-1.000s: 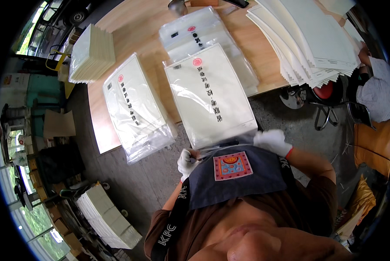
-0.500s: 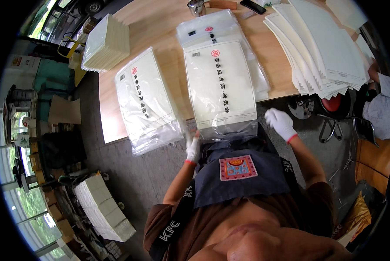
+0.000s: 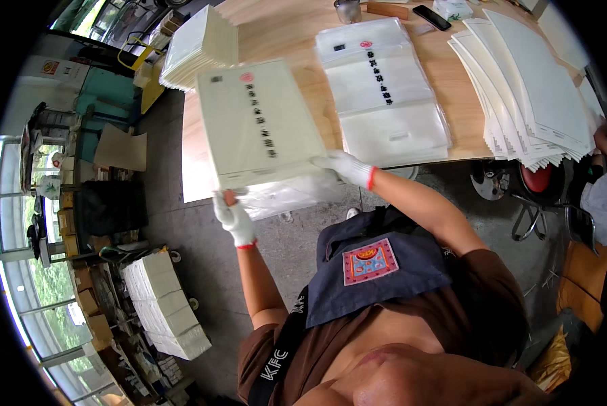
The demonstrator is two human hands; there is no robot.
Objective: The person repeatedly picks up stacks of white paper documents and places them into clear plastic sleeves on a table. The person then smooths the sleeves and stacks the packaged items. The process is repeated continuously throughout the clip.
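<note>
A packet of cream paper (image 3: 286, 125), in what looks like a clear plastic bag with a red stamp and dark print, is between my hands above the table's left part. My left hand (image 3: 234, 220), in a white glove, is closed on its near left corner. At the near right corner, my gloved right hand (image 3: 347, 167) pinches the edge. Beneath the packet, clear plastic (image 3: 283, 197) hangs past the table's front edge. To the right lies a pile of clear printed plastic bags (image 3: 391, 132), flat on the table.
A tall stack of cream paper (image 3: 205, 44) stands at the far left, fanned sheets (image 3: 520, 88) at the right. A metal cup (image 3: 348, 10), wooden block (image 3: 388, 10) and phone (image 3: 432, 17) are at the back. White bundles (image 3: 164, 304) sit lower left; a person's sleeve shows far right.
The packet from the middle has moved left, off the plastic bags and over the left packet. Both hands have gone left and now grip its near corners. The view has shifted slightly.
</note>
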